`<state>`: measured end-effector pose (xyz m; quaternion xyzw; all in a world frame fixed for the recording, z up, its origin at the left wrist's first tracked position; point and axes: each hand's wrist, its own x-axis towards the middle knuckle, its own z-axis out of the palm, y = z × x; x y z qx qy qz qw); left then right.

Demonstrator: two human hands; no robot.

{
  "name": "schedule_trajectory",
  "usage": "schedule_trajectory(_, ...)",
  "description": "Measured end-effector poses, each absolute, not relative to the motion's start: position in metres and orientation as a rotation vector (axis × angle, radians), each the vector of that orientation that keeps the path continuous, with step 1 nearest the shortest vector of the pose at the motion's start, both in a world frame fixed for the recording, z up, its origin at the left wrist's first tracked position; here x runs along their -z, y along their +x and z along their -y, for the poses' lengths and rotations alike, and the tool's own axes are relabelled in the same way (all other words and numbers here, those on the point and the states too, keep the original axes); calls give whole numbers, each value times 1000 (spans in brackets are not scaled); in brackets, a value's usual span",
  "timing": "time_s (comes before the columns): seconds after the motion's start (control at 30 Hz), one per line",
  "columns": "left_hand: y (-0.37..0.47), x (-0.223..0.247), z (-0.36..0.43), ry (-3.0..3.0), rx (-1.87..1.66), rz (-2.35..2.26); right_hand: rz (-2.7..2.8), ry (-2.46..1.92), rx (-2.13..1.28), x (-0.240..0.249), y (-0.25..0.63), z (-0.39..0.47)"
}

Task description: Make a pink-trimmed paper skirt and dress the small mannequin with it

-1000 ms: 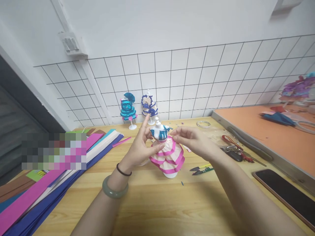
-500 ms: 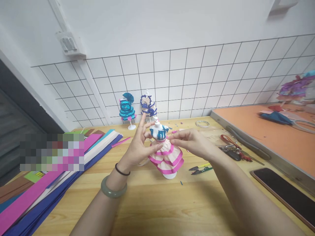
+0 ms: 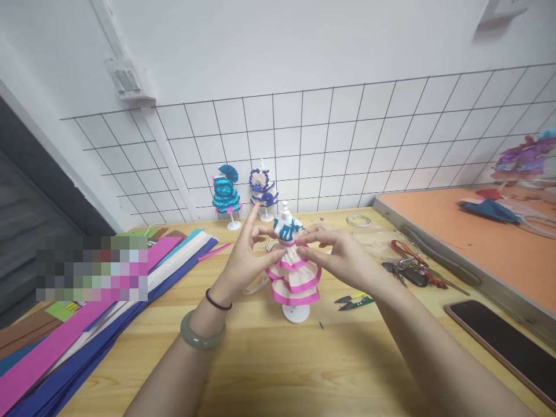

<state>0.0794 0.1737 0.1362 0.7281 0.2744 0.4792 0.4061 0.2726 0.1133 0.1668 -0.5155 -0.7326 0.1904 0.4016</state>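
A small white dress form stands upright on the wooden table between my hands. It wears a tiered crepe-paper dress with a cream skirt, pink bands and a blue-and-white bodice. My left hand grips the dress at the waist from the left, its thumb across the front and the index finger raised. From the right, the thumb and fingers of my right hand pinch the waist, just below the bodice. Behind the dress, some fingertips are hidden.
Folded crepe paper lies at left. Thread snips, keys and a phone lie at right, beside an orange board. Two dressed forms, one teal, one navy and cream, stand by the wire grid.
The dress form has turned and now stands straighter, with its round base more visible. My right hand has shifted its fingers on the waist, and my left keeps its hold.
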Motion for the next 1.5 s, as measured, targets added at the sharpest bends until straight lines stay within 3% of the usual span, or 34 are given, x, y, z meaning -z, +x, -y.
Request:
schedule_trajectory(0.33,76,-144,-168,1809,-1120,-736,1862,-1236,-577,-163,265,-112)
schedule_trajectory(0.77,79,-148,-161,1812,-1164,-848,1805,-1286,-455,-158,267,-117)
schedule_trajectory(1.07,76,-149,-161,1970,-1159,-1000,1731,-1328,-696,-152,265,-119)
schedule_trajectory(1.33,74,-148,-167,1914,-1245,-955,1623,-1316,-467,-164,276,-115)
schedule_trajectory(1.5,66,-150,-175,1753,-1339,-1012,1462,-1340,-543,-177,297,-118)
